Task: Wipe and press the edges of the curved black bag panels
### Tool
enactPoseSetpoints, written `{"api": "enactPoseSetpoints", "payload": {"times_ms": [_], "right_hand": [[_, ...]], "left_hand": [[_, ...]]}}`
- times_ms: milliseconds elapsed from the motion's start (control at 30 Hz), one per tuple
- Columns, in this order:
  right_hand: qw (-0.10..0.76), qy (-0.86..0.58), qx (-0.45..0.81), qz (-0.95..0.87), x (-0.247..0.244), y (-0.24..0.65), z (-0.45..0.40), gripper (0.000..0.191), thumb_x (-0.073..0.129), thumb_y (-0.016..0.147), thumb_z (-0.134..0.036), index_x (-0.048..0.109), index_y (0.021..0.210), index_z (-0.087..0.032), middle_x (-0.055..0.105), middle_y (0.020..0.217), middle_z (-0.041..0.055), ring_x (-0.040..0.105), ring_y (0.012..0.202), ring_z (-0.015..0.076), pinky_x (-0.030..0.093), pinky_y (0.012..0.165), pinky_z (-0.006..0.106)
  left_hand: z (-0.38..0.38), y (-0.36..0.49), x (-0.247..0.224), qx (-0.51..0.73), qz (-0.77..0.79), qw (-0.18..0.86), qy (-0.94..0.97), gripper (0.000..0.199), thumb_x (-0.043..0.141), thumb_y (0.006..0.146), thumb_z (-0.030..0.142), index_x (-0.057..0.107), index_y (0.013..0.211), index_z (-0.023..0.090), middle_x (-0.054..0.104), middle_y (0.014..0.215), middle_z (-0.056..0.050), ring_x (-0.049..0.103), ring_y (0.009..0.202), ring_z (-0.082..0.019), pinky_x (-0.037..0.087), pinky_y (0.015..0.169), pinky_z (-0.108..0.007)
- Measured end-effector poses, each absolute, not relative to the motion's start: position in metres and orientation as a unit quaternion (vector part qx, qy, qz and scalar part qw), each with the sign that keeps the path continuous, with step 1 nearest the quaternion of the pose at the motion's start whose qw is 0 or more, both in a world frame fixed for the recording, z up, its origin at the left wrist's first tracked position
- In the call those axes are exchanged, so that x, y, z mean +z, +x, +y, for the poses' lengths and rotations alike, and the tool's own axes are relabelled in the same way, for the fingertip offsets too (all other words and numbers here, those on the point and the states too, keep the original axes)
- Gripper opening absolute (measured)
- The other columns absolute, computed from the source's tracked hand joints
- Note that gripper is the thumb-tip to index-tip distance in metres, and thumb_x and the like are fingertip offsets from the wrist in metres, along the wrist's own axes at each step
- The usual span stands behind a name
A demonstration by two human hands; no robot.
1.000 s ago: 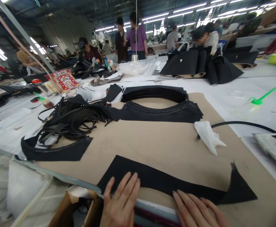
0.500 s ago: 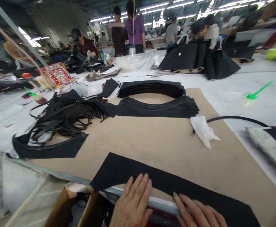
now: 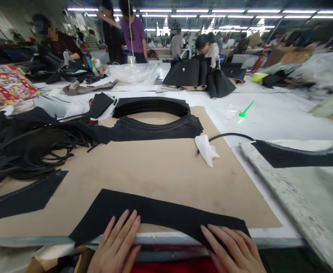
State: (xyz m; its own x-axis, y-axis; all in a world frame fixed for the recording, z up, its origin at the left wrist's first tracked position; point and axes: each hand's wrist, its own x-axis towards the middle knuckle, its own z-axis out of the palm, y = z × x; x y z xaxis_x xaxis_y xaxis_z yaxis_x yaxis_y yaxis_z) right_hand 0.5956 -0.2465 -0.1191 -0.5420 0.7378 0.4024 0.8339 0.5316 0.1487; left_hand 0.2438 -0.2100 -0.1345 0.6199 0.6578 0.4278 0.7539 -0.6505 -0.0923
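A curved black piece [image 3: 166, 212] lies along the front edge of a tan board [image 3: 143, 167]. My left hand [image 3: 117, 242] rests flat on its left part, fingers stretched out, palm over the table edge. On its right end lies my right hand [image 3: 231, 246], fingers extended and slightly bent, the thumb partly hidden. Farther back, stacked black curved pieces [image 3: 157, 129] with stitched rims sit on the board. Black strips [image 3: 35, 144] are heaped at the left, with another curved black piece [image 3: 26, 193] in front of them.
White crumpled tissue [image 3: 206, 149] lies by a black tube [image 3: 231, 134]. A pale slab [image 3: 303, 204] bearing a black piece [image 3: 311, 155] stands at the right. Behind are a green dropper [image 3: 242, 113], black panels [image 3: 186, 74], clear plastic [image 3: 138, 74] and several people. An open cardboard box [image 3: 83, 259] is below the front edge.
The view has turned to the right, bringing more of the pale slab into sight. Both hands remain on the black piece, which now lies more level along the edge in view.
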Motion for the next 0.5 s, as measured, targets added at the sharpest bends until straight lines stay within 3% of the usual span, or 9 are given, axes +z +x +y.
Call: {"api": "enactPoseSetpoints", "payload": {"times_ms": [167,333,433,500], "right_hand": [[0.114,-0.492,-0.157,-0.849,-0.108,0.608,-0.26,0.041,0.053,0.089,-0.027,0.058,0.128,-0.014,0.066,0.122,0.0073,0.057,0.11,0.0218,0.036,0.097,0.037],[0.087,-0.511,-0.152,-0.841,-0.107,0.61,-0.256,0.046,0.054,0.089,-0.025,0.053,0.134,-0.017,0.059,0.132,0.0064,0.05,0.122,0.0225,0.029,0.106,0.041],[0.091,-0.507,-0.146,-0.845,-0.101,0.605,-0.245,0.055,0.06,0.087,-0.036,0.05,0.138,-0.017,0.055,0.138,0.0071,0.046,0.126,0.0254,0.025,0.108,0.044],[0.105,-0.496,-0.144,-0.849,-0.093,0.596,-0.237,0.057,0.06,0.086,-0.041,0.051,0.137,-0.018,0.056,0.136,0.0075,0.048,0.124,0.0259,0.026,0.107,0.044]], "left_hand": [[-0.208,0.241,-0.141,-0.191,-0.4,0.118,-0.889,0.049,0.048,0.094,0.026,0.045,0.141,0.014,0.055,0.139,-0.008,0.04,0.138,-0.023,0.017,0.122,-0.038],[-0.194,0.245,-0.135,-0.182,-0.37,0.142,-0.9,0.054,0.052,0.093,0.039,0.049,0.138,0.01,0.055,0.139,-0.013,0.044,0.135,-0.025,0.015,0.122,-0.037],[-0.188,0.247,-0.121,-0.177,-0.364,0.151,-0.902,0.06,0.052,0.091,0.049,0.051,0.135,0.008,0.053,0.14,-0.014,0.044,0.134,-0.026,0.014,0.121,-0.037],[-0.188,0.254,-0.111,-0.197,-0.372,0.143,-0.896,0.054,0.05,0.093,0.043,0.052,0.134,0.008,0.055,0.138,-0.014,0.047,0.131,-0.024,0.019,0.12,-0.034]]}}
